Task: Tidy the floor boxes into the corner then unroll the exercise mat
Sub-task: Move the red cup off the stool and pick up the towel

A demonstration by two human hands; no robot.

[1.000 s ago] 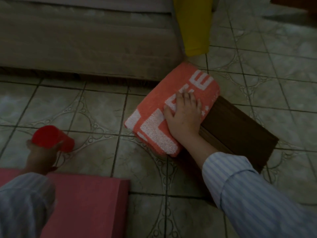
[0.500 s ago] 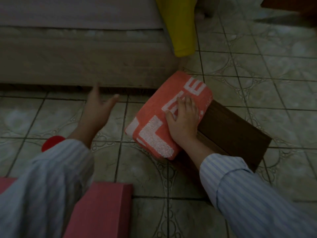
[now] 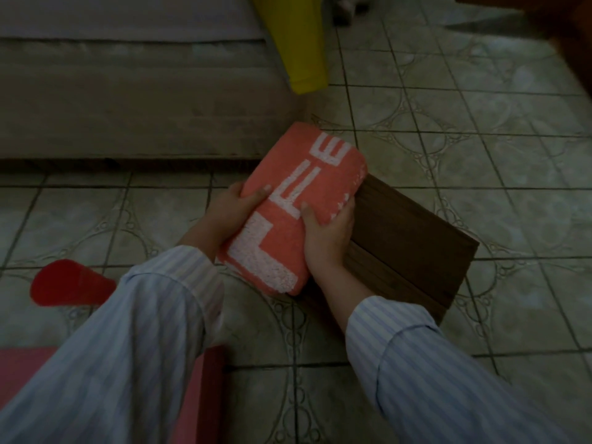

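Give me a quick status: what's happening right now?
Left hand and right hand both grip folded orange towel over dark wooden box. Red cup on floor nearby, not blocking.

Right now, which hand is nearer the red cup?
Left. The left hand grips the towel's side facing the red cup; the right hand grips its far side.

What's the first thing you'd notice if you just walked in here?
The folded orange towel with big white letters, gripped on both sides by the left hand and right hand, lying on a dark brown wooden box on the tiled floor. A red plastic cup lies lower left.
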